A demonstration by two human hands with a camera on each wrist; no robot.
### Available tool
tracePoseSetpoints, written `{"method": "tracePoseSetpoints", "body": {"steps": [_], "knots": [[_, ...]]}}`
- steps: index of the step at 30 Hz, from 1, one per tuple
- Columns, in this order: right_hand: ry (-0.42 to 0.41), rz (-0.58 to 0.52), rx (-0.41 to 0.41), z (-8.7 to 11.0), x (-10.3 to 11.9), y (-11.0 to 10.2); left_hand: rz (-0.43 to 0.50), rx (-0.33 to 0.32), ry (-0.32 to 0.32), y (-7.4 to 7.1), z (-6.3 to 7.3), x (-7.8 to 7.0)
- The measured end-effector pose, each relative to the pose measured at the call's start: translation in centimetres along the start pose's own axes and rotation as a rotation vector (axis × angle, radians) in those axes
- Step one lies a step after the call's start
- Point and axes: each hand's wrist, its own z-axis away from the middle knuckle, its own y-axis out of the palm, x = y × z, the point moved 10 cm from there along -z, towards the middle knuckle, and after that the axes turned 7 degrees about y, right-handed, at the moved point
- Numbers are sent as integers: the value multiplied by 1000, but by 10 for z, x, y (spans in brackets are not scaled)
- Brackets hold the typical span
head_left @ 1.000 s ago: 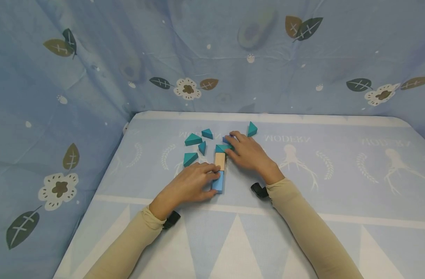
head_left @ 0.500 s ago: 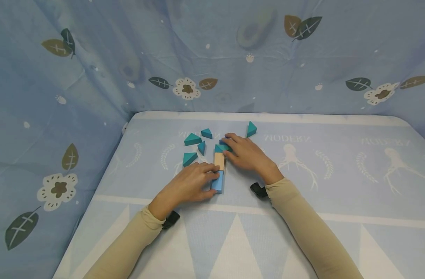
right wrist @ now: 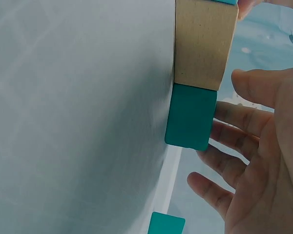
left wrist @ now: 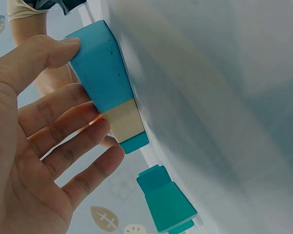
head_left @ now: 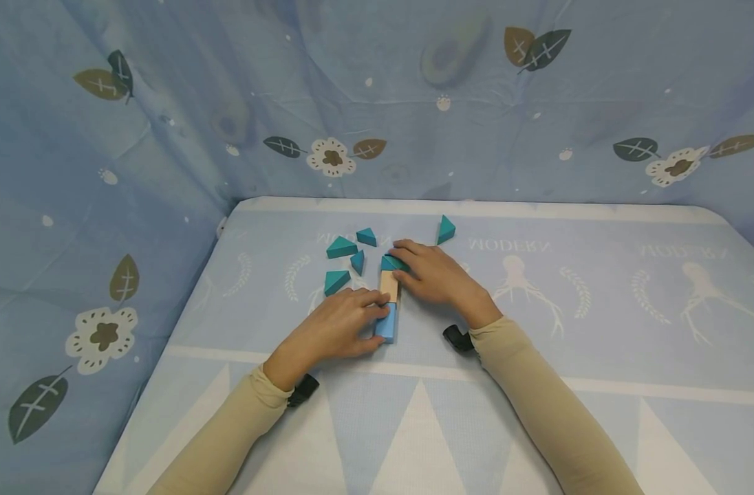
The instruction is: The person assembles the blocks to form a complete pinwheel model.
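While it is flanked from both sides, a row of blocks (head_left: 391,283) lies straight

Behind everything, a patterned cloth (head_left: 197,89) fills the top and left of the frame; a pale table cover (head_left: 600,357) spreads from mid-frame to the bottom edge. Two tan sleeves (head_left: 550,399) reach up from the lower edge, a black fitting (head_left: 303,390) near each cuff.

The left hand (head_left: 334,326), left of the row and below the frame's centre, has loosely spread fingers, its thumb touching the blue block (head_left: 386,328) at the near end. This seems meant to steady the block rather than lift it. The right hand (head_left: 435,275), right of centre, is relaxed and extended too, fingers touching the teal piece (right wrist: 191,117) at the far end, perhaps to press it snug against the wooden block (right wrist: 205,44). The right wrist view shows its thumb apart from the wood.

Four loose wedges (head_left: 342,247) lie left of the row's far end, and a lone wedge (head_left: 446,229) sits beyond the right fingertips, perhaps so that none crowds the row. What those fingertips hide cannot be told.
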Motion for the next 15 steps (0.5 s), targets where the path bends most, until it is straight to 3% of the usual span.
{"method": "tracePoseSetpoints", "body": {"steps": [15], "knots": [[-23,6,8,0,2,3,-16,0,0,-2,0,-2]]}}
